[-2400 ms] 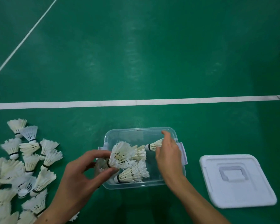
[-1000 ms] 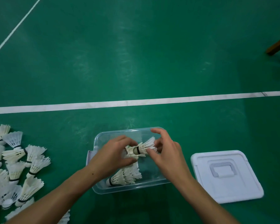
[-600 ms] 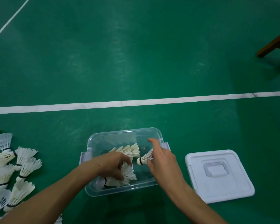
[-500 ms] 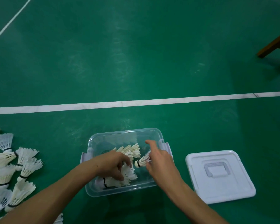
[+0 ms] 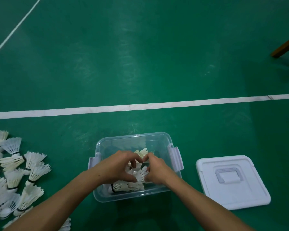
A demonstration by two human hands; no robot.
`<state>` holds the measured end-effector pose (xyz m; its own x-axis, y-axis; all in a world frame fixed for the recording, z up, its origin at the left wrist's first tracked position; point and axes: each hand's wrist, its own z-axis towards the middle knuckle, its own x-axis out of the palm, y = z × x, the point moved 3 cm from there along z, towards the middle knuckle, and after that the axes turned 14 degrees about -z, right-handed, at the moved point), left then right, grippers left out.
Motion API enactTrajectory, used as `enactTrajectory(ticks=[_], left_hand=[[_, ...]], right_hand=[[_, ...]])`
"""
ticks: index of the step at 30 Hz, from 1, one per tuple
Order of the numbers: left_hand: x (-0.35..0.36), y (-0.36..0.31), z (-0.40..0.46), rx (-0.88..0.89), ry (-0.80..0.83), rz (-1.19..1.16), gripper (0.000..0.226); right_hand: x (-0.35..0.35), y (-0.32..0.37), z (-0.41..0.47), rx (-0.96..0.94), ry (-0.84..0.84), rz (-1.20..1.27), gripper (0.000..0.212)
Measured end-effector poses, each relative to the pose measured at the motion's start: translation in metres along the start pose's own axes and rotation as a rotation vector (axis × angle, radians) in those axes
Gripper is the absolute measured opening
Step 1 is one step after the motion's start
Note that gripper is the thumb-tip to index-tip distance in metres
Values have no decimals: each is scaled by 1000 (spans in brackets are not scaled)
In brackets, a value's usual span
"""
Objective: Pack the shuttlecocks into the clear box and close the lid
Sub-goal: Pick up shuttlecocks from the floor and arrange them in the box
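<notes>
The clear box [image 5: 132, 139] stands open on the green floor at the bottom centre. Several white feather shuttlecocks [image 5: 123, 186] lie inside it. Both hands are down in the box, close together. My left hand [image 5: 117, 167] has its fingers curled over the shuttlecocks, thumb pressed against the feathers. My right hand [image 5: 157, 169] meets it from the right, fingers curled on the same cluster of shuttlecocks. Most of what the fingers hold is hidden beneath the hands. A heap of loose shuttlecocks [image 5: 15, 172] lies on the floor at the left.
The white lid [image 5: 232, 180] with a recessed handle lies flat on the floor right of the box. A white court line [image 5: 140, 106] crosses behind the box. A brown wooden furniture leg [image 5: 285, 45] shows at the upper right edge.
My right hand has moved left and down into the box to meet my left hand. The single shuttlecock it carried is now among those in the box.
</notes>
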<state>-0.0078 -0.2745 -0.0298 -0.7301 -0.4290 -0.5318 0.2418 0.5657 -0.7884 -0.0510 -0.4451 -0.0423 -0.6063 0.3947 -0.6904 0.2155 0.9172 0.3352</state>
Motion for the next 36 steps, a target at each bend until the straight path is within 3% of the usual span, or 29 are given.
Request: enactTrajectory(ticks=[5,8,10,13,22,26,30,36], left_hand=[[-13,-10,-19,81,-161,-193,61],[-24,-20,-28,106,-289,-299,70],[-31,-28,-29,112,-338,-369,80],[-37,-41,-21,100,-335,-523,92],[-32,-59,-6,115,-321,-704,76],[-24,-37,-13,43,-373,-649,65],[11,-16,-12,-56,-253,-359,43],[47,-14,13,-130,-200,128,68]], right_hand=[[-14,-1,-13,-17,11,-55,79],[-30,0,-34,-83,-99,-75,72],[-42,4,-51,-188,-206,53,68],[-53,12,-67,-355,-283,276,61],[-52,9,-73,-349,-493,231,40],[-56,-18,-76,-225,-605,114,39],[-60,-38,-81,-73,-675,2,39],[-58,-31,-85,27,-627,-159,46]])
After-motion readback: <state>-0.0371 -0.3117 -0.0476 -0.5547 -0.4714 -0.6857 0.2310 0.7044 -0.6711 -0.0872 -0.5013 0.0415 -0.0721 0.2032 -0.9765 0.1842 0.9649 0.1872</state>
